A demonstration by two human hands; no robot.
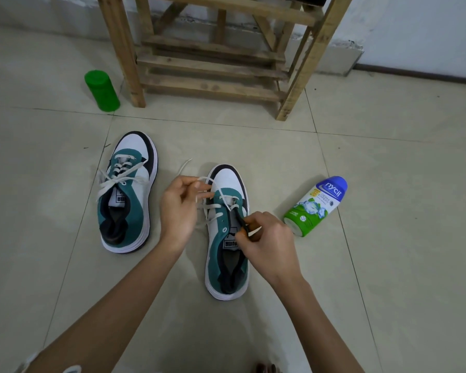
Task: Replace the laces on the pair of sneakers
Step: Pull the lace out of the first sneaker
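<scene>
Under the hands, on the tiled floor [388,278], the nearer sneaker [226,267] lies with its heel toward the person and its toe pointing away. The right hand [269,238] sits over the sneaker's tongue, its thumb and fingers pinched on a thin dark strip that runs up to the eyelets, with a white tip showing beside it. Whether that strip is a second lace or a part of the shoe, I cannot tell. The left hand [182,208], just left of the toe end, has its fingers curled round a loop of the white lace [222,197]; one loose end trails onto the floor just beyond it.

This lace crosses only the eyelets nearest the toe, and the ones toward the ankle look bare, so this sneaker seems half worked. I cannot say from here whether the lace is going in or coming out.

To the left of the left hand, apart from it, the other sneaker [127,195] carries a white lace [116,181] through all its rows, with the ends crossed loosely over the tongue. If that is the new lace, one shoe is finished; if old, both remain.

Right of the right hand a powder bottle [316,205] lies on its side. Farther off stand a green container [102,90] and a wooden frame [213,63].
</scene>
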